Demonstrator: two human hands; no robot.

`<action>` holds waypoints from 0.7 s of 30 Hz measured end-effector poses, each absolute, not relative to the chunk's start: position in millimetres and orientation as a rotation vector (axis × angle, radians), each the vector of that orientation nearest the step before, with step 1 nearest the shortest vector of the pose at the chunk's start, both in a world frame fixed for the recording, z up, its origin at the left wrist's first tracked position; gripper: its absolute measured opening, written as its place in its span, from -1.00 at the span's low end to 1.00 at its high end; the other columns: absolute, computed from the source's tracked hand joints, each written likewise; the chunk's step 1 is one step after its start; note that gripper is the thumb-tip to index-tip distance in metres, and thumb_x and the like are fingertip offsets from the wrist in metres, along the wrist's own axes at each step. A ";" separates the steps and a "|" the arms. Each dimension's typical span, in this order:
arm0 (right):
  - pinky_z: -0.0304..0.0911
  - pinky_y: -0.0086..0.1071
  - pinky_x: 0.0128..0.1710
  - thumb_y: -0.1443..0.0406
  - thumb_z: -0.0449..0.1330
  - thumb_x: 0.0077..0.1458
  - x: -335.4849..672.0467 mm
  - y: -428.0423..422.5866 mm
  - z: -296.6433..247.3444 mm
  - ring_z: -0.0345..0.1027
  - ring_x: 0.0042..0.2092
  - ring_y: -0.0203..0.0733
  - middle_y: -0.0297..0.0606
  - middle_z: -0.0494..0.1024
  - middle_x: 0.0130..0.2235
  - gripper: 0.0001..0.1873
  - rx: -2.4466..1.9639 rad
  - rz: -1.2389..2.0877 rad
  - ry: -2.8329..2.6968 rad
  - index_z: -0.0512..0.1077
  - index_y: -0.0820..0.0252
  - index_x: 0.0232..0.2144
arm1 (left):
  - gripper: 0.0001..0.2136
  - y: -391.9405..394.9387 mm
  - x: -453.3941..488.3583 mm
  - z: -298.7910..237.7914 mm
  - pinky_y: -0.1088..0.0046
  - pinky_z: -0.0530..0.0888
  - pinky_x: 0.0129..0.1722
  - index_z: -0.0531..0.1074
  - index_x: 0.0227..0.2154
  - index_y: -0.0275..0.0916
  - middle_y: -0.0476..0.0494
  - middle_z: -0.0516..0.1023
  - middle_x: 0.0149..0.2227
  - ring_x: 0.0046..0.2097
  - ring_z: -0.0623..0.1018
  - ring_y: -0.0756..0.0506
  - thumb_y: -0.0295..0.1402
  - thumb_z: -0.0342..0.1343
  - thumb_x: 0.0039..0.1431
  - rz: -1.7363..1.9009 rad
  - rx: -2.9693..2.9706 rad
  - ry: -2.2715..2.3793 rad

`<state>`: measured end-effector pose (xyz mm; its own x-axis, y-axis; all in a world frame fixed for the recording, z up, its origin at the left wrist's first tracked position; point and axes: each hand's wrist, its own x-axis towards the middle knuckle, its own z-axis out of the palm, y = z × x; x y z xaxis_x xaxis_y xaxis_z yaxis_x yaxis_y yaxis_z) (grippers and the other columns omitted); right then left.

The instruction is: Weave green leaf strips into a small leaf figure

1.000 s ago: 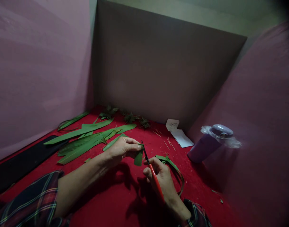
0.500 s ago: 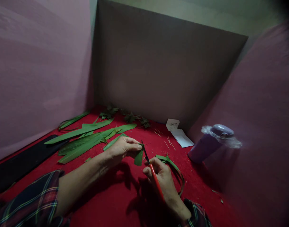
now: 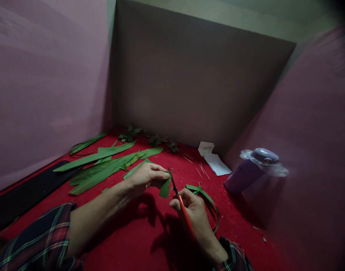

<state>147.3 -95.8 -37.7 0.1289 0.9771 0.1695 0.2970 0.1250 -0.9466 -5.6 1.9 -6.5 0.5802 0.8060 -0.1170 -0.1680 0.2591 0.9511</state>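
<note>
- A short green leaf piece, flat and strap-shaped, is held up above the middle of the red cloth-covered bench, its loose end hanging toward the near edge.
- The left hand pinches the top of this piece between thumb and fingers.
- The right hand is closed around slim red-handled scissors with dark metal blades; the tips point toward the far edge, right beside the left fingertips and the leaf piece. Whether the blades are parted cannot be told.
- Just beyond the left hand lies another green leaf length, partly hidden by it.
- Beside the right hand, toward the right edge, is a curled bundle of green and brownish leaf strips.
- Long, broad green leaves overlap across the far left part of the bench.
- A long, flat black object lies along the left edge.
- Dark green leafy sprigs line the far edge.
- Right of them are thin, pale sticks, then white paper sheets near the far right corner.
- By the right edge stands a purple cylindrical container with clear plastic around its lid.
- Pink panels rise at both sides, a grey-brown panel behind.
</note>
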 end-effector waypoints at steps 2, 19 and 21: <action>0.01 -0.49 -0.54 0.21 0.24 -0.11 149.0 -94.0 -40.7 0.10 -0.53 -0.35 -0.42 0.33 -0.60 -0.78 -1.373 0.808 -1.361 0.32 0.22 -0.58 | -0.84 2.5 -5.8 -6.2 0.49 0.43 -0.45 0.47 -0.54 -0.37 -0.05 0.48 -0.59 -0.55 0.46 0.04 -0.39 0.30 -0.17 0.740 1.117 0.685; -0.01 -0.49 -0.57 0.13 0.21 -0.04 149.3 -96.6 -36.4 0.11 -0.55 -0.34 -0.42 0.32 -0.61 -0.75 -1.522 0.608 -1.477 0.36 0.21 -0.49 | -0.82 3.0 -6.8 -4.6 0.46 0.42 -0.42 0.46 -0.54 -0.35 -0.05 0.48 -0.57 -0.52 0.46 0.02 -0.34 0.30 -0.17 0.759 1.175 0.653; 0.03 -0.50 -0.56 0.08 0.19 -0.03 151.4 -95.0 -38.6 0.16 -0.53 -0.32 -0.40 0.34 -0.59 -0.71 -1.488 0.665 -1.446 0.35 0.21 -0.47 | -0.82 3.9 -6.7 -5.9 0.47 0.42 -0.43 0.46 -0.54 -0.35 -0.05 0.48 -0.57 -0.52 0.45 0.03 -0.34 0.29 -0.17 0.770 1.180 0.660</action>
<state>151.4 -95.0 -38.6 0.1612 0.9628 0.2170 0.4614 0.1209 -0.8789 -6.7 3.9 -5.9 0.5814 0.8118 -0.0541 -0.1782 0.1920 0.9651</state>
